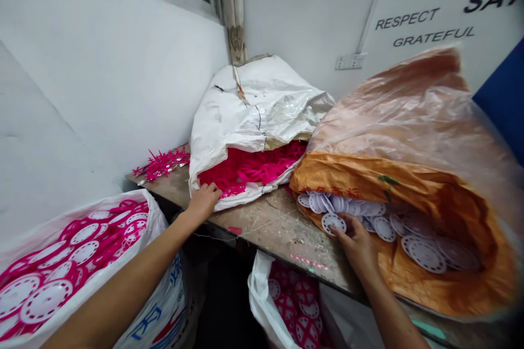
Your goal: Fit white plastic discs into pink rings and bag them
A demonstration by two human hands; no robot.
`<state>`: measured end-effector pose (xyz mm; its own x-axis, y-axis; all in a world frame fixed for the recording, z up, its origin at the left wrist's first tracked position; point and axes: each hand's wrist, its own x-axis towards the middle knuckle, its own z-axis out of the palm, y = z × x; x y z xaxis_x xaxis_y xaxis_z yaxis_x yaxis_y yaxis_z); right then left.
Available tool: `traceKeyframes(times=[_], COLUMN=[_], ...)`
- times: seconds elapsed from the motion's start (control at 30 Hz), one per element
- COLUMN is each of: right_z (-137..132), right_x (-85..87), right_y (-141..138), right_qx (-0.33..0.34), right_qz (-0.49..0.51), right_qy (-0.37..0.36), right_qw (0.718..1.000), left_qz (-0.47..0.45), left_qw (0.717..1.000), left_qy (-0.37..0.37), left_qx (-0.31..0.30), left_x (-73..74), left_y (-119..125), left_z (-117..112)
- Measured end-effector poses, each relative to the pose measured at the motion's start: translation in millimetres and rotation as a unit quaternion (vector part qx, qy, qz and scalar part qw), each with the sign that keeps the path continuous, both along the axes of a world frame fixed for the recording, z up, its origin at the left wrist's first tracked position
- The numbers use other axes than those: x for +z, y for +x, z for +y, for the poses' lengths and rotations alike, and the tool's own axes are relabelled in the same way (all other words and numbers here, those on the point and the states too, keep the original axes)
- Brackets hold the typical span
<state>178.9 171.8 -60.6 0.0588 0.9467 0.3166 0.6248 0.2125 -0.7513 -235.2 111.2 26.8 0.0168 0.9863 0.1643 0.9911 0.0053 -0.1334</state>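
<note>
closest in view, the person's bare forearms reach out from below, over two open sacks standing under the table's edge. at lower left, a white woven sack [151,289] with blue print is packed with magenta plastic wheels [77,262] that have white perforated discs set in them. at lower centre, a white plastic bag [260,300] holds more magenta-and-white wheels, seen less fully past its folded edge.

the right hand [355,245] reaches into an orange woven sack [454,218] and lies on a heap of white perforated plastic discs [385,223]. its fingers [339,227] are bent and touch one disc at the heap's near edge; i cannot tell how firmly they grip it. the left hand [202,203] sits on the lower edge of a white woven sack [249,103], its fingers curved over the fabric, though i cannot tell whether they are gripping it. magenta plastic parts [245,169] spill from that sack's mouth, just beyond the hand.

both sacks rest on a worn wooden table [278,234]. a tangle of magenta plastic sprues [161,164] lies on its far corner, against a white wall [123,76]. higher up, a wall socket panel [350,61] sits beside a sign [426,16] printed with words.
</note>
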Motion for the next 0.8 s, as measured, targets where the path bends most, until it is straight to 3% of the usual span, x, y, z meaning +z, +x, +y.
traceKeyframes(times=[0.17,0.4,0.6,0.8], right_z=[-9.3,-41.9,-63.7,-77.9], right_x=[1.6,2.5,9.6,25.5], right_y=[7.5,29.0,33.6,27.9], right_qx=[0.025,0.039,0.031,0.011], right_qz=[0.135,0.252,0.283,0.330], right_qy=[0.006,-0.018,-0.030,-0.055], right_qw=[0.990,0.967,0.958,0.942], left_qz=[0.017,-0.004,-0.005,-0.011], left_qw=[0.999,0.997,1.000,0.996], left_qy=[0.013,0.025,0.012,0.087], left_qx=[0.025,0.075,0.027,-0.020], left_x=[-10.1,-2.5,-0.9,8.3], left_y=[6.4,-8.3,-6.0,20.4], left_z=[-8.7,-5.1,-1.6,-23.7])
